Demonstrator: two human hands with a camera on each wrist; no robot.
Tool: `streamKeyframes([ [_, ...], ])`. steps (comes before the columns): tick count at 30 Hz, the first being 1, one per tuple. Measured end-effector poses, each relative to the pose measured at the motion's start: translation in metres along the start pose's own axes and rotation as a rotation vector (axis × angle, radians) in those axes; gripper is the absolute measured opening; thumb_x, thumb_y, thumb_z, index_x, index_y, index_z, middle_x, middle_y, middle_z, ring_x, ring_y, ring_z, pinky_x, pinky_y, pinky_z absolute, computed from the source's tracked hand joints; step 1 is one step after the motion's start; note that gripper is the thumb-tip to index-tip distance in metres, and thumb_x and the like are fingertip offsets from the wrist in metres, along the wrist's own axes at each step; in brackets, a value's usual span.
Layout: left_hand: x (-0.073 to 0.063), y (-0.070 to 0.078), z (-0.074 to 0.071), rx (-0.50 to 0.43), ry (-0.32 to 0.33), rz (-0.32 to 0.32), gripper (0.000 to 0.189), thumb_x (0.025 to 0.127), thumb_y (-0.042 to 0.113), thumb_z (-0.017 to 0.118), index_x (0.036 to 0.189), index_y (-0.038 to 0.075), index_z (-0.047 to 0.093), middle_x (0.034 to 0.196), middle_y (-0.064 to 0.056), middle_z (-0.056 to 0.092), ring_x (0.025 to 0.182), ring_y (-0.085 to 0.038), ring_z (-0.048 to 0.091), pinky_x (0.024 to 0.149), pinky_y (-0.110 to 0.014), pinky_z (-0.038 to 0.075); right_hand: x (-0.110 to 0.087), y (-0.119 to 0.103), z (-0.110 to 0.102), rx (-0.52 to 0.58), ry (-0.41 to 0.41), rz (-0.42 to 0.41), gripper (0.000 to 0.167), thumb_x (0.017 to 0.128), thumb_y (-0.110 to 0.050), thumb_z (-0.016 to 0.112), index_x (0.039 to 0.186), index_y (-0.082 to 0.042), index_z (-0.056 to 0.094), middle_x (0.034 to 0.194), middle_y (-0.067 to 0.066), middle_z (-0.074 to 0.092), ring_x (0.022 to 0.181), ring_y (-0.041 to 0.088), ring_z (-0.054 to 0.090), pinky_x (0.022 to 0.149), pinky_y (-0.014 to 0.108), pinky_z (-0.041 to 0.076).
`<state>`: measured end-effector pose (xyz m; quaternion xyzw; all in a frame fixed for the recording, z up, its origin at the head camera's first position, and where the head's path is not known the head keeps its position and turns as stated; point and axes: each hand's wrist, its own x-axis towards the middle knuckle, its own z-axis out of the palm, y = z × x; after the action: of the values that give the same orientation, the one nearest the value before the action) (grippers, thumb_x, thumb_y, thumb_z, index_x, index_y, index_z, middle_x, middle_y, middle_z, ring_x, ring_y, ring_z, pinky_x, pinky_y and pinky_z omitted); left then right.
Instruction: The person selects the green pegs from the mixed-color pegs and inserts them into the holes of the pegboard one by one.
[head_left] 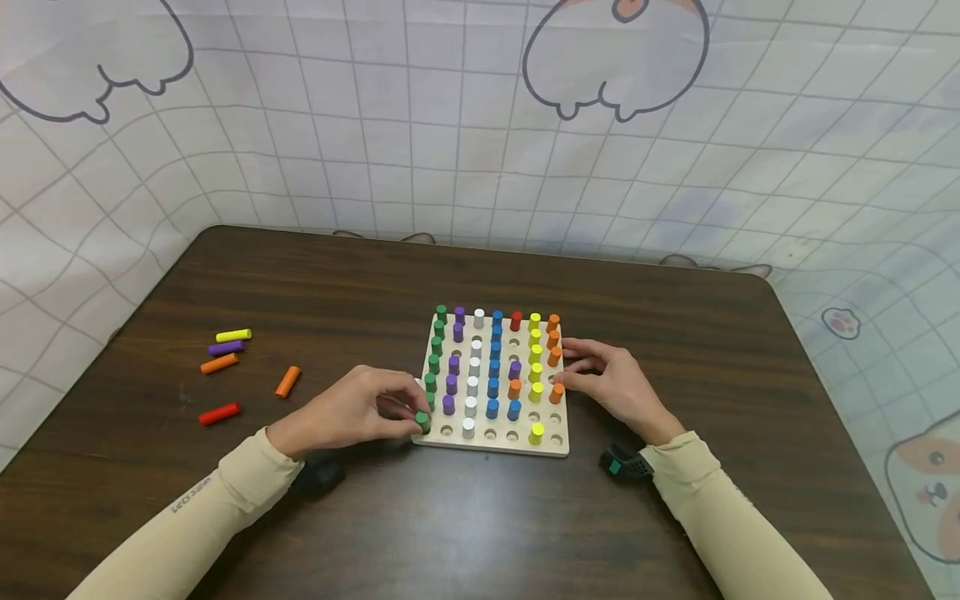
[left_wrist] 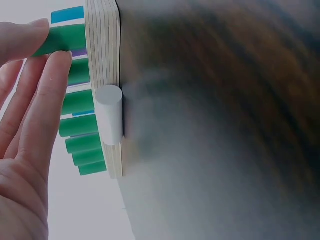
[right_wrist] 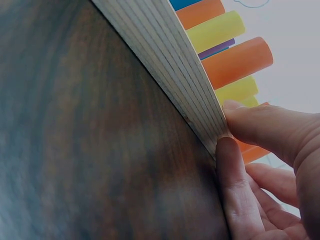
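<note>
A light wooden pegboard [head_left: 465, 443] lies on the table, with columns of coloured pegs standing in its holes. My left hand [head_left: 360, 408] pinches a green peg [head_left: 423, 422] between thumb and forefinger at the board's front left corner. The left wrist view shows this green peg [left_wrist: 62, 39] upright against the board's top, in line with the other green pegs [left_wrist: 78, 102]. On the right side, my right hand [head_left: 611, 383] holds the board's edge [right_wrist: 170, 65], thumb at the top rim and forefinger against the side. Orange pegs [head_left: 557, 393] stand close to that thumb.
Left of the board lie loose pegs: a yellow one [head_left: 234, 336], a purple one [head_left: 227, 347], a red one [head_left: 220, 413] and two orange ones [head_left: 287, 382]. A white peg [left_wrist: 109, 115] lies along the board's left side. A patterned cloth [head_left: 465, 125] hangs behind the table.
</note>
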<state>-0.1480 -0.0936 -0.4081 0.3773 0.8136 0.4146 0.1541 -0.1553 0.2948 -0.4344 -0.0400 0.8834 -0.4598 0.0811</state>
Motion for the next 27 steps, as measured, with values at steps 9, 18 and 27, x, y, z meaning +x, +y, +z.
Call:
streamKeyframes([
  [9,-0.002,-0.001,0.002,-0.009,-0.010,0.016,0.020,0.088,0.012,0.082,0.106,0.014,0.073,0.102,-0.002,0.076,0.092,-0.006,0.076,0.083,-0.023,0.063,-0.004,0.000,0.000,0.009,0.001,-0.007,0.066,0.090,-0.033,0.081,0.148,-0.016,0.056,0.137,0.008,0.068,0.110,0.020,0.071,0.095,0.029,0.055],
  [18,-0.005,-0.004,0.002,0.006,-0.020,0.023,0.022,0.090,0.017,0.082,0.109,0.013,0.073,0.105,-0.002,0.077,0.091,-0.004,0.075,0.083,-0.021,0.063,-0.005,0.004,0.001,0.019,-0.004,0.007,0.066,0.090,-0.034,0.082,0.148,-0.017,0.056,0.137,0.008,0.068,0.111,0.019,0.071,0.096,0.030,0.054],
  [27,-0.028,-0.005,-0.037,0.288,0.207,0.025,0.016,0.088,0.017,0.083,0.102,0.020,0.075,0.096,0.014,0.075,0.087,0.002,0.068,0.081,-0.027,0.063,-0.007,0.004,-0.009,0.086,-0.030,0.064,0.067,0.092,-0.044,0.078,0.149,-0.019,0.055,0.139,0.007,0.067,0.111,0.015,0.072,0.097,0.027,0.058],
])
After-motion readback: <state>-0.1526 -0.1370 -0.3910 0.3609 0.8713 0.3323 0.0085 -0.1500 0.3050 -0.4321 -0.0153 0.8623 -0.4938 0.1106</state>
